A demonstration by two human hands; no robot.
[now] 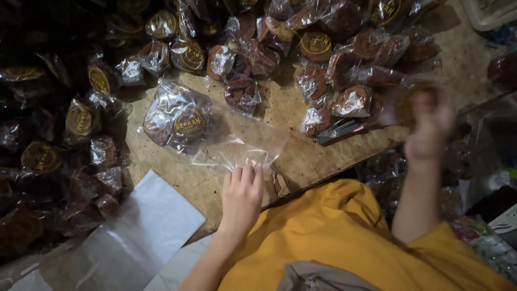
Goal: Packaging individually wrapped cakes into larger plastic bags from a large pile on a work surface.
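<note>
A: Your left hand (241, 196), fingers curled, pins the open mouth of the clear plastic bag (215, 132) on the worn wooden board (301, 156), two wrapped brown cakes inside.

B: Your right hand (428, 126) is blurred; its grip can't be told. Loosen the left and the mouth may slip shut

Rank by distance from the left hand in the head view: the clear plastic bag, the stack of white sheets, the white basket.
1. Clear plastic bag: touching the left hand at its open end.
2. Stack of white sheets: lower left, beside the forearm.
3. White basket: top right corner.
</note>
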